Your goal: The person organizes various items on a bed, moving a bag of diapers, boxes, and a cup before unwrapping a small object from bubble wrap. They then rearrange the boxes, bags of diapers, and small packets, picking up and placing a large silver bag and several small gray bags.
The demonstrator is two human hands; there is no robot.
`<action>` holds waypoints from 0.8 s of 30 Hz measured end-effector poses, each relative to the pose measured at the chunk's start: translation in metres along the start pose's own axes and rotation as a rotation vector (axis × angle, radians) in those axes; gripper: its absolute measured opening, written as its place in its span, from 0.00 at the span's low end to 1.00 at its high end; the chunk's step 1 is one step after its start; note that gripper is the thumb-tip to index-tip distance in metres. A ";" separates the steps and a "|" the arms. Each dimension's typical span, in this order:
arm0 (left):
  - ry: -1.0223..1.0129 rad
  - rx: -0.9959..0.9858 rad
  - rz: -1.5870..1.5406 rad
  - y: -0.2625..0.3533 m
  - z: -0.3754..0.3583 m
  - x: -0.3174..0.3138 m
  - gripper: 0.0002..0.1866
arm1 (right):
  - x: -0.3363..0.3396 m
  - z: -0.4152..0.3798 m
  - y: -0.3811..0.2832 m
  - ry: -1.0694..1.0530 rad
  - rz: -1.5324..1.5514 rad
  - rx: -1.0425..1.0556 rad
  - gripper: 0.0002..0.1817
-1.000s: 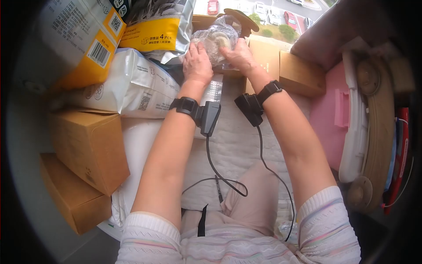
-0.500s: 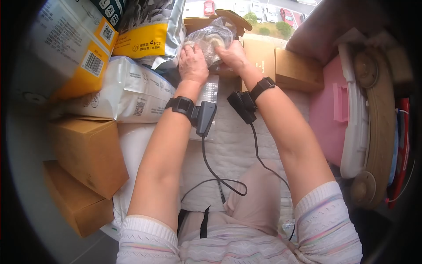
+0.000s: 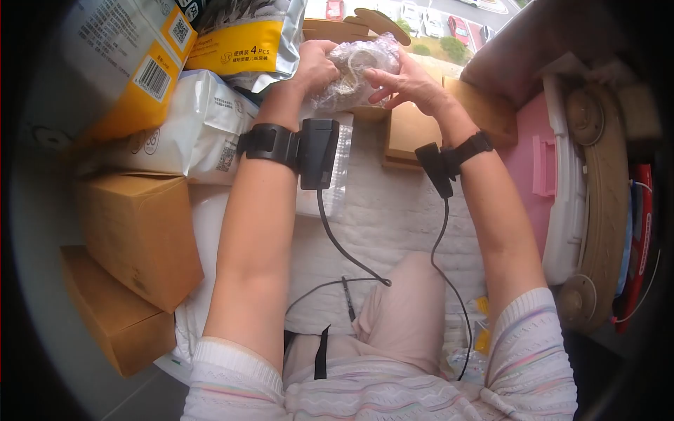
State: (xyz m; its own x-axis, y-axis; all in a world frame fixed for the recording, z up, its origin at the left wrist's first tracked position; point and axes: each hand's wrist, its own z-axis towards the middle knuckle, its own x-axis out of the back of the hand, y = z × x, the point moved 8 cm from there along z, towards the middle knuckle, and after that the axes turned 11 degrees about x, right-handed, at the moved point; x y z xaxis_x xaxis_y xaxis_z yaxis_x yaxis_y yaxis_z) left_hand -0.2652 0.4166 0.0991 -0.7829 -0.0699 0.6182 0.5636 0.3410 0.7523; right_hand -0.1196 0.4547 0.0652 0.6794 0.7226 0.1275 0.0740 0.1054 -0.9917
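Observation:
A crumpled bundle of clear bubble wrap [image 3: 361,67] is held up near the window, with something pale inside that I cannot make out. My left hand [image 3: 316,67] grips its left side with curled fingers. On the right side, my right hand [image 3: 407,83] touches the wrap with its fingers spread apart. Behind the bundle is an open brown cardboard box [image 3: 330,29]. Below my left hand a flat clear plastic sheet [image 3: 340,165] lies on the white quilted surface [image 3: 372,231].
Large diaper packs [image 3: 242,52] and a white pack [image 3: 210,119] stand at the left, above two brown boxes [image 3: 140,238]. More cardboard boxes [image 3: 481,109] sit at the right, beside a pink bin [image 3: 526,175]. Black cables hang from both wrist straps.
Both hands have shifted around the bubble wrap, and the bundle has moved slightly right. My right hand has moved right and its fingers have spread. The wrists are farther apart.

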 end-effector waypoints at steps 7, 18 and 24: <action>0.637 -0.167 0.533 0.036 -0.005 0.013 0.20 | 0.000 0.023 0.024 0.073 -0.364 -0.068 0.33; 0.666 -0.046 0.621 -0.014 -0.019 -0.041 0.35 | 0.010 0.036 0.025 0.289 -0.389 -0.153 0.45; 0.528 0.047 0.503 -0.027 0.003 -0.024 0.30 | 0.010 0.048 0.042 0.281 -0.502 0.089 0.46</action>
State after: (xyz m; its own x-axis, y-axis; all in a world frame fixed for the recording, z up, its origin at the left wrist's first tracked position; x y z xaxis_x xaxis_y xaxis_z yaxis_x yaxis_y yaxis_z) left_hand -0.2625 0.4122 0.0636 -0.1940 -0.3329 0.9228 0.8007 0.4898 0.3450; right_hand -0.1450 0.4992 0.0258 0.7454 0.3619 0.5598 0.3835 0.4541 -0.8042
